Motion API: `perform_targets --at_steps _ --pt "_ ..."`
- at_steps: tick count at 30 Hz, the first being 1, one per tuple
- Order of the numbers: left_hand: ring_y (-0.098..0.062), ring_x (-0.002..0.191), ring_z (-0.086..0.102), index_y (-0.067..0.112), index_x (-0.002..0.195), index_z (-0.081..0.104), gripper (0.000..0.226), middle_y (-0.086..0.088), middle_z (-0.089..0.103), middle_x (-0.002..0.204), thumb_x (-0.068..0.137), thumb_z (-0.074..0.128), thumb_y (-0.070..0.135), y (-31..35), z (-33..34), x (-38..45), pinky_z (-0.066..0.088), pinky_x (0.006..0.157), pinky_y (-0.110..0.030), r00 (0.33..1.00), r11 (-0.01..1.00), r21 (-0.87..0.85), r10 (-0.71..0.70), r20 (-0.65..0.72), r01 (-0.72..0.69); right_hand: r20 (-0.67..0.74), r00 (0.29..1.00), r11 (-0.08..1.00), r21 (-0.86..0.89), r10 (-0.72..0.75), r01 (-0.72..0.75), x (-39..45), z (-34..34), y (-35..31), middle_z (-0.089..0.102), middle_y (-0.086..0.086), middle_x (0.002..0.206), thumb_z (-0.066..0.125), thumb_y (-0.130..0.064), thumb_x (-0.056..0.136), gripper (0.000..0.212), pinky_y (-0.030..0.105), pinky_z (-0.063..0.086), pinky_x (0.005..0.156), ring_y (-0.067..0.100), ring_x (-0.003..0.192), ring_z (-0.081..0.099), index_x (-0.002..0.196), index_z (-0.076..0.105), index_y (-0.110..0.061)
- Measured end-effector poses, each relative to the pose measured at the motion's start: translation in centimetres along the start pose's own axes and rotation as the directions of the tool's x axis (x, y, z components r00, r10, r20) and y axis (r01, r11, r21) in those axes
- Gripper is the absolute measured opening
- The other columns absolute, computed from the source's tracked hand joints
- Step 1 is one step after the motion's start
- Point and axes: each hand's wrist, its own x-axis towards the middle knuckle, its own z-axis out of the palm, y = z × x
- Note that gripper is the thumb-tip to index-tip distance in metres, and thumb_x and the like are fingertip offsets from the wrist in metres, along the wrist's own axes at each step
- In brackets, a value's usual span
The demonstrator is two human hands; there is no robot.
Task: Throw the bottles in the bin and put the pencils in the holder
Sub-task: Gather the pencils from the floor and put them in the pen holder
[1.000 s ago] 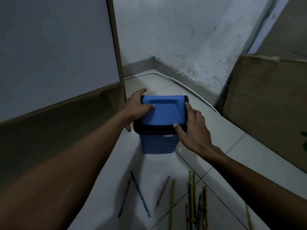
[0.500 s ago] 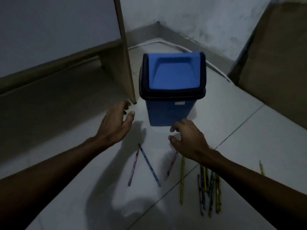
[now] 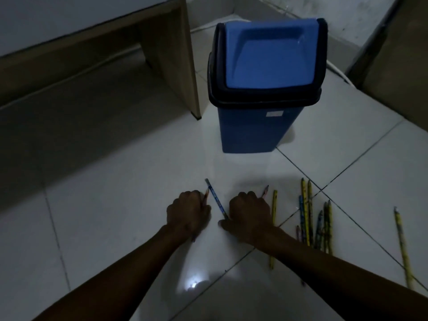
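Seemingly early in the pencil half: left hand (image 3: 188, 212) curled onto a dark pencil (image 3: 206, 195), right hand (image 3: 250, 215) closing over the blue pencil (image 3: 216, 200). Bin (image 3: 266, 89) shut beyond; yellow pencils (image 3: 308, 214) scattered rightward. No bottles or holder visible.

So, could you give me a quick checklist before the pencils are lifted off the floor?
1. Left hand closed on a pencil: ok.
2. Right hand on the blue pencil: touching, grip cannot tell.
3. Loose pencils still on the floor: not ok.
4. Holder in view: not ok.
5. Bin upright, lid closed: ok.
6. Bottles all binned: cannot tell.
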Motion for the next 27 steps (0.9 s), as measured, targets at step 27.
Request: perform_targets --at_steps 27 --pt "-0.02 0.075 0.068 -0.007 0.097 0.071 0.054 -0.018 0.074 0.091 0.086 0.063 0.045 5.8 -1.4 -1.1 0.052 0.076 -0.028 0.76 0.637 -0.771 0.504 0.409 -0.007 0.219 0.964 -0.041 0.976 0.152 -0.215 -5.5 -2.5 6.6 0.072 0.011 0.07 0.068 -0.007 0.084 0.006 0.029 0.043 0.054 0.016 0.057 0.063 0.085 0.074 -0.006"
